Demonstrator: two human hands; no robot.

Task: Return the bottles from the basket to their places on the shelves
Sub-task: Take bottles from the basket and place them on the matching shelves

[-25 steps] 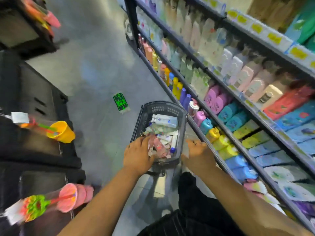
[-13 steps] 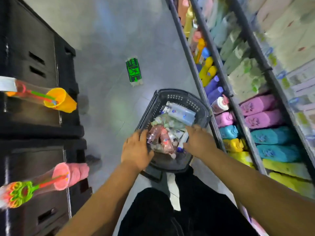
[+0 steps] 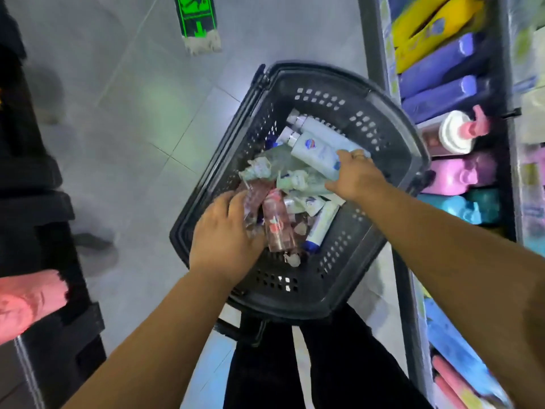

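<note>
Dark basket (image 3: pixel 324 93) on grey tiled floor (image 3: pixel 118 128)

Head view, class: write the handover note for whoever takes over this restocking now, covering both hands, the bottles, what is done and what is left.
Left hand: in the basket, fingers curled round a clear pink bottle.
Right hand: grips the white bottle.
Basket stands on the floor beside the shelves, piled with other bottles.
Done: both grips made, nothing lifted out.
Left: shelve every bottle.
</note>
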